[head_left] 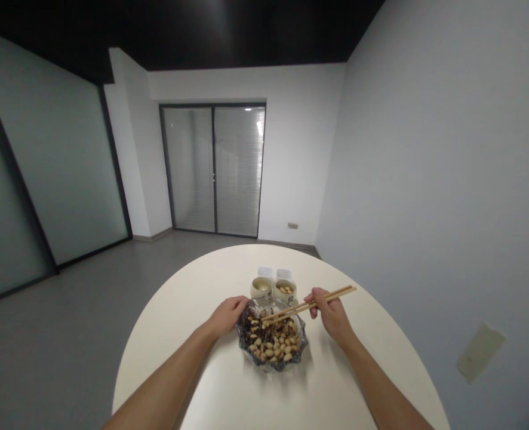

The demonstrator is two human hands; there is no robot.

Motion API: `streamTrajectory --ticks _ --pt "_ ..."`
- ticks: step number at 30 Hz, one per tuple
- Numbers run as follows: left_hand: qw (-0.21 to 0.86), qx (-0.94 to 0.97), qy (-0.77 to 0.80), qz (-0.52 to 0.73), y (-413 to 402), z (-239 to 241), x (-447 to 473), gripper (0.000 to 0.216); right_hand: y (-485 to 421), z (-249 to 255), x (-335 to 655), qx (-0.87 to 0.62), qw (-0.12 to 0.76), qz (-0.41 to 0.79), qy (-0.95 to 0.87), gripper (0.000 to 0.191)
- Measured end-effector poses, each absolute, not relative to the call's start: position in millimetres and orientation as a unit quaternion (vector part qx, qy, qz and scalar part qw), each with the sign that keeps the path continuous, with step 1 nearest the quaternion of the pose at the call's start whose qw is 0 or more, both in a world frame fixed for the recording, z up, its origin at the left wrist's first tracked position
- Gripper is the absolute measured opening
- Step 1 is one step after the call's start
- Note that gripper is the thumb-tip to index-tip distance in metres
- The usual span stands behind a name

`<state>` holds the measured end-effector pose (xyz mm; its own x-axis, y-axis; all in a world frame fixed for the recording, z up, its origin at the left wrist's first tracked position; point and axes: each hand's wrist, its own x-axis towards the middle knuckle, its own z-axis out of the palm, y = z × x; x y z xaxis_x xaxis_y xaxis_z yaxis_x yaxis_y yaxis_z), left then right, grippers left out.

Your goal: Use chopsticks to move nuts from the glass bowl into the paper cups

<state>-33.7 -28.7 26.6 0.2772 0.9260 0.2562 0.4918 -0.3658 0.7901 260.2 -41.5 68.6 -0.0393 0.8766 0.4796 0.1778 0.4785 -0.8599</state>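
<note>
1. Bare forearms [175, 373] are flanking a scalloped glass bowl [268, 366], which is sitting on the round cream table [220, 412].
2. Pistachios [277, 349] are filling its near half; dark seeds [249, 326] are lying far left.
3. The right hand [332, 314] is grasping wooden chopsticks [340, 292], tips pointing mid-bowl.
4. The left hand [228, 315] is touching the left rim; I cannot tell whether it's gripping.
5. Two small cups [259, 292] are standing just behind; two white dishes [265, 272] are sitting beyond.
</note>
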Motion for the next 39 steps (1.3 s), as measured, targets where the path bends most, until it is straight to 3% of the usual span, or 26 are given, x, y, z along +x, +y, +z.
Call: streamTrajectory --ticks 20,39 --pt "0.294 0.742 0.477 0.368 -27.4 23.0 -34.8 0.053 -20.6 59.7 277.8 -0.375 0.686 0.354 -0.512 0.05" --pt "0.29 0.744 0.481 0.361 -24.9 21.2 -35.3 0.054 -19.4 58.4 280.1 -0.386 0.668 0.348 -0.532 0.053"
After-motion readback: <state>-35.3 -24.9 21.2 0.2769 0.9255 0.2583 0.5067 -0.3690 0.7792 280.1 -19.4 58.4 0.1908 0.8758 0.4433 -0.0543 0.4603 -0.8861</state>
